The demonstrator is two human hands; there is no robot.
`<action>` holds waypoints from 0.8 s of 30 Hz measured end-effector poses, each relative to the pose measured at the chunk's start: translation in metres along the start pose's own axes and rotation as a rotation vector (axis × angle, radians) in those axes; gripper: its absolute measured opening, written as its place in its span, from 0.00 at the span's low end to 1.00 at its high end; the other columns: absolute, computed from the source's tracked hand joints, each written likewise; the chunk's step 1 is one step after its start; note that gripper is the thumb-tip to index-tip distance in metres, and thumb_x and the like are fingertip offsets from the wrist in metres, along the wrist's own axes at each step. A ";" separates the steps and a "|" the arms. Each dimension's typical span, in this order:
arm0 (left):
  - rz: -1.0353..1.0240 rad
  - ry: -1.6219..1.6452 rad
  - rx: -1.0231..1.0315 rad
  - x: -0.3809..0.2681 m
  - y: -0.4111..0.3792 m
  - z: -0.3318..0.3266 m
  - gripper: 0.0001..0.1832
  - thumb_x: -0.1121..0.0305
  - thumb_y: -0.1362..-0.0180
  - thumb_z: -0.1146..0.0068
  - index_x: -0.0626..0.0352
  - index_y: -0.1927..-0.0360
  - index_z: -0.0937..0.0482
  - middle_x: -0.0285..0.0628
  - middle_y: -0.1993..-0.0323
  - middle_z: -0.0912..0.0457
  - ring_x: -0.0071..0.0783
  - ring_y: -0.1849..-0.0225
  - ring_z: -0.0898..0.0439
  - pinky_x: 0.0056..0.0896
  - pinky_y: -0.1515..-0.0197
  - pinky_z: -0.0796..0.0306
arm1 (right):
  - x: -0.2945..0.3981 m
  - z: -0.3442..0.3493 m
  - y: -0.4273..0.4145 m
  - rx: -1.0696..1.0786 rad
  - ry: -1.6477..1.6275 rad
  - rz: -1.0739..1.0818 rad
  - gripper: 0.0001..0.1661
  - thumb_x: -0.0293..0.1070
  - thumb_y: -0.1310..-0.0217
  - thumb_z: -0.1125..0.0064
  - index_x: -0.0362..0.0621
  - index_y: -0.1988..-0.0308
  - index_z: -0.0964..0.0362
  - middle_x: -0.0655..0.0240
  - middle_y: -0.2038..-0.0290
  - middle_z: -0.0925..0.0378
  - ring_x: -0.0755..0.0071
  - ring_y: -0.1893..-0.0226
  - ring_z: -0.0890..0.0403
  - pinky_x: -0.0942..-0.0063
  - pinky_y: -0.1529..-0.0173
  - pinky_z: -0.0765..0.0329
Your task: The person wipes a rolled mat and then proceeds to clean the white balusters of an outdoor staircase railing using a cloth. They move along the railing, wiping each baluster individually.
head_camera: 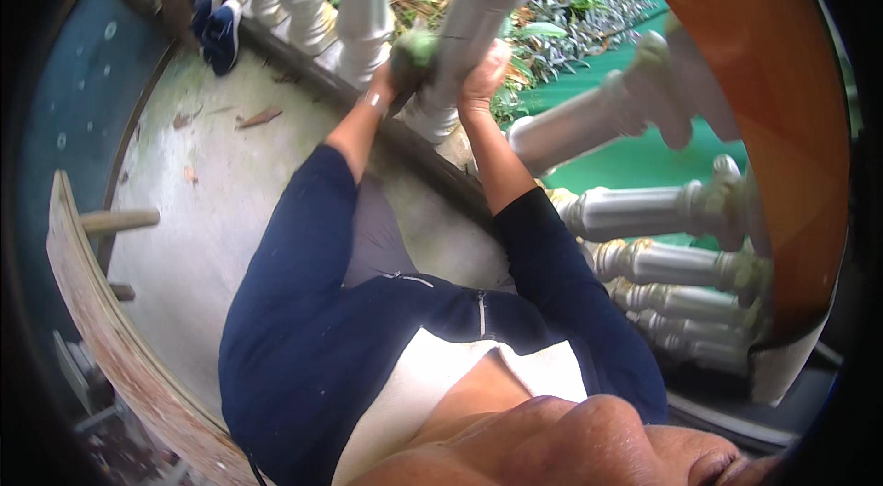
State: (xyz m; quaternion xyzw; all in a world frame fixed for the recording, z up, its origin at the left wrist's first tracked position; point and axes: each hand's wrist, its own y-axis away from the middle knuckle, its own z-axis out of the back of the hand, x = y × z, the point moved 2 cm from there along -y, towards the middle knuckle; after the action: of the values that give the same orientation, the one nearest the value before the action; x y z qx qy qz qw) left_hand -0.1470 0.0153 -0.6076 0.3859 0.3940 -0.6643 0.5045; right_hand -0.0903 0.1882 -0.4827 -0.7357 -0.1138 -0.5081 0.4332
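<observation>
A row of white balusters runs across the upper and right part of the head view. My left hand (402, 72), mostly hidden, is at the left side of one baluster (455, 44), with a blurred green thing (415, 51), perhaps a cloth or sponge, at its fingers. What exactly it is, I cannot tell. On the right side of that same baluster rests my right hand (486, 75), its fingers bent around the shaft; whether it holds anything is hidden. A pale band circles my left wrist.
A pair of dark blue shoes (221, 34) stands at the upper left. Dry leaves (260, 118) lie on the concrete floor (179, 189). A worn wooden piece (117, 348) curves along the lower left. A broad orange-brown rail (779, 107) arches at the right. Plants (569, 17) grow beyond the balusters.
</observation>
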 end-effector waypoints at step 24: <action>-0.390 0.499 0.919 -0.375 0.150 -0.062 0.30 0.69 0.52 0.35 0.60 0.43 0.30 0.37 0.50 0.27 0.24 0.48 0.31 0.25 0.44 0.39 | 0.261 0.355 0.017 -0.179 0.464 0.222 0.16 0.18 0.47 0.50 0.38 0.56 0.29 0.63 0.60 0.27 0.70 0.58 0.27 0.76 0.50 0.32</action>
State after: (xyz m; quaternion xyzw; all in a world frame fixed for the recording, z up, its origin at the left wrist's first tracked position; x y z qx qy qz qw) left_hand 0.0787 0.1819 -0.3110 0.6317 0.2355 -0.7373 0.0435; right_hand 0.2704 0.3738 -0.3091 -0.6428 0.1152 -0.6206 0.4341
